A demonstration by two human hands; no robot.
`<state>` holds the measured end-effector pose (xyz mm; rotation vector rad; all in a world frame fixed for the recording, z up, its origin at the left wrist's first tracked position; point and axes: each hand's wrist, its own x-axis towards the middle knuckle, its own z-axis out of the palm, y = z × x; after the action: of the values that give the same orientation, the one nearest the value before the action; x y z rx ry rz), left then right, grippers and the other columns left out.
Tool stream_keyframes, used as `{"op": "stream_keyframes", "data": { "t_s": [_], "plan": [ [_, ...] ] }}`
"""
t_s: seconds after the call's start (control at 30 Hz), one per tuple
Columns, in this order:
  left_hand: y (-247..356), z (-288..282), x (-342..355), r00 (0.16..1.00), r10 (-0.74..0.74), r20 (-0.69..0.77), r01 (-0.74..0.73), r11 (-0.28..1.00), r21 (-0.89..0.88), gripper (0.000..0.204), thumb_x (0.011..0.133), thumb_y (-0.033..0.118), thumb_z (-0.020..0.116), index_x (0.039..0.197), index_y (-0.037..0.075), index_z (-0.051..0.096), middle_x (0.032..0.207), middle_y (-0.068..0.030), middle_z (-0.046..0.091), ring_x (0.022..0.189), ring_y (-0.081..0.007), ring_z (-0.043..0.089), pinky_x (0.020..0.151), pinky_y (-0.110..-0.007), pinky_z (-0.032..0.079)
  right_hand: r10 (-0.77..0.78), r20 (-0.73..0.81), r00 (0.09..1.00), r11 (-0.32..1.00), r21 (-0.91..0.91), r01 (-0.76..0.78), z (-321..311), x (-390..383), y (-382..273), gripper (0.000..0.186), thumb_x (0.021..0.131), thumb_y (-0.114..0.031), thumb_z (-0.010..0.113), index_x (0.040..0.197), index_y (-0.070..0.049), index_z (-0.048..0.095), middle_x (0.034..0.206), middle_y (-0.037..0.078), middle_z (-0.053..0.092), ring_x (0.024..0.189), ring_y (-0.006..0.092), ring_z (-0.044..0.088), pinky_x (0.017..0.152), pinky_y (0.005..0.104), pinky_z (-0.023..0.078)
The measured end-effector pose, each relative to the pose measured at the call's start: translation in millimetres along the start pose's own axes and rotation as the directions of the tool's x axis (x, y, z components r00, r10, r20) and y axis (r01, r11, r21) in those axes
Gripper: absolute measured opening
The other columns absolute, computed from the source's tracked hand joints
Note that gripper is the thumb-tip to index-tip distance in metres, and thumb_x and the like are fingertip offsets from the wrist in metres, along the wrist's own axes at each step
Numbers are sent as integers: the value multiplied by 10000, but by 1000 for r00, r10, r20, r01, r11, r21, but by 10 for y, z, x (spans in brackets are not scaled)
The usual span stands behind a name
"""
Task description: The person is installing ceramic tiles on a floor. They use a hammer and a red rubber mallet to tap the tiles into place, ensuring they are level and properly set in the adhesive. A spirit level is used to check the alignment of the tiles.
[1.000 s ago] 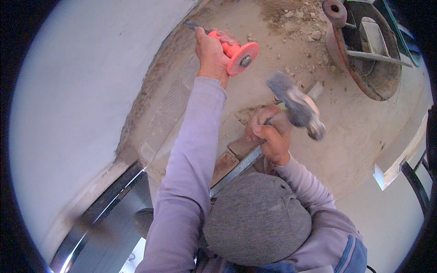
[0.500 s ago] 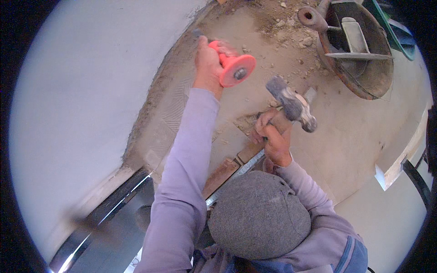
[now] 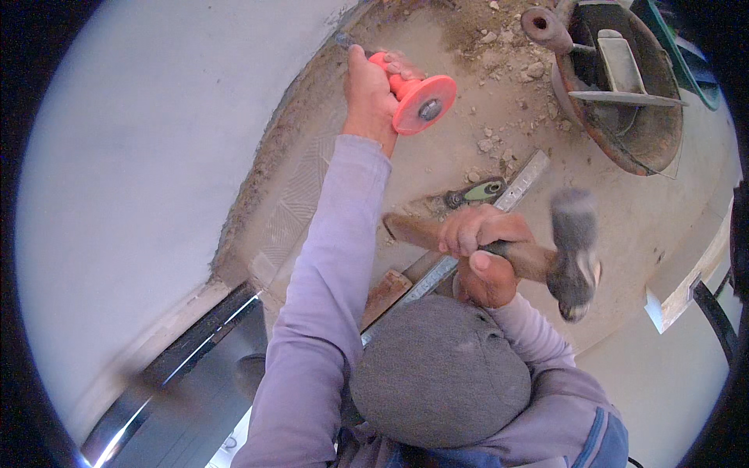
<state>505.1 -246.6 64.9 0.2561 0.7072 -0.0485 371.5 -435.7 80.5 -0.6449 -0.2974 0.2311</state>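
Note:
My left hand [image 3: 368, 95] is closed round a chisel [image 3: 425, 105] with an orange-red grip and a wide round guard. The chisel's dark tip points away from me, toward the rough strip at the foot of the pale wall [image 3: 148, 156]. A hammer [image 3: 575, 257] is in my right hand [image 3: 491, 253], which wraps its wooden handle. The hammer's dark metal head is at the right, apart from the chisel, and slightly blurred. Beneath my right hand lie a long metal straightedge [image 3: 524, 179] and a tool with a green-and-black handle [image 3: 485, 189].
A rusty, dirty tub [image 3: 640, 160] stands at the far right, holding a float [image 3: 622, 66] and a tool with a rounded handle [image 3: 546, 30]. Rubble [image 3: 499, 47] litters the floor. Ridged mortar [image 3: 289, 207] runs along the wall. A reddish-brown block [image 3: 386, 295] lies beside the straightedge.
The hammer has swung round, its head moving right and nearer to me. My right hand has turned with it, uncovering the green-handled tool. The left hand and chisel appear slightly farther up and right.

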Motion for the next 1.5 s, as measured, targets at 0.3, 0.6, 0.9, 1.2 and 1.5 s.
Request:
{"op": "stream_keyframes", "data": {
  "t_s": [0.3, 0.6, 0.9, 1.2, 1.5],
  "plan": [
    [9, -116, 203, 948, 319, 18, -298, 861, 412, 479, 932, 498, 254, 657, 115, 336, 520, 13, 337, 448, -119, 337, 418, -280, 319, 325, -249, 913, 921, -138, -365, -83, 145, 238, 109, 737, -83, 532, 761, -66, 427, 610, 29, 426, 493, 131, 406, 468, 287, 380],
    [28, -88, 251, 985, 146, -86, -140, 987, 75, 453, 936, 477, 291, 688, 103, 347, 542, 6, 368, 449, -122, 340, 409, -284, 316, 538, -267, 800, 811, -96, -578, -118, 186, 262, 79, 785, -110, 514, 744, -77, 454, 621, -8, 462, 520, 103, 435, 489, 274, 373],
    [75, -48, 229, 996, 29, -88, -30, 1000, -10, 479, 934, 509, 279, 701, 97, 354, 551, 15, 361, 454, -107, 347, 403, -268, 314, 536, -180, 825, 804, -188, -564, -340, 327, 311, 60, 769, -69, 495, 718, -58, 466, 571, 15, 465, 507, 128, 457, 489, 320, 403],
    [329, -116, 179, 981, 195, -3, -191, 959, 208, 400, 974, 372, 256, 718, 87, 368, 582, 8, 373, 502, -113, 380, 485, -253, 369, 671, -247, 699, 684, -158, -712, -93, 519, 163, 142, 774, -115, 561, 757, -70, 427, 588, 3, 428, 477, 120, 408, 442, 263, 343],
    [303, -105, 242, 995, 45, 94, -39, 997, -61, 392, 969, 368, 269, 721, 84, 374, 606, -5, 410, 511, -127, 391, 477, -279, 379, 500, -315, 807, 735, -337, -588, -185, 387, 389, 100, 813, -119, 537, 794, -82, 446, 588, -10, 400, 447, 105, 374, 415, 259, 329]
  ]
}}
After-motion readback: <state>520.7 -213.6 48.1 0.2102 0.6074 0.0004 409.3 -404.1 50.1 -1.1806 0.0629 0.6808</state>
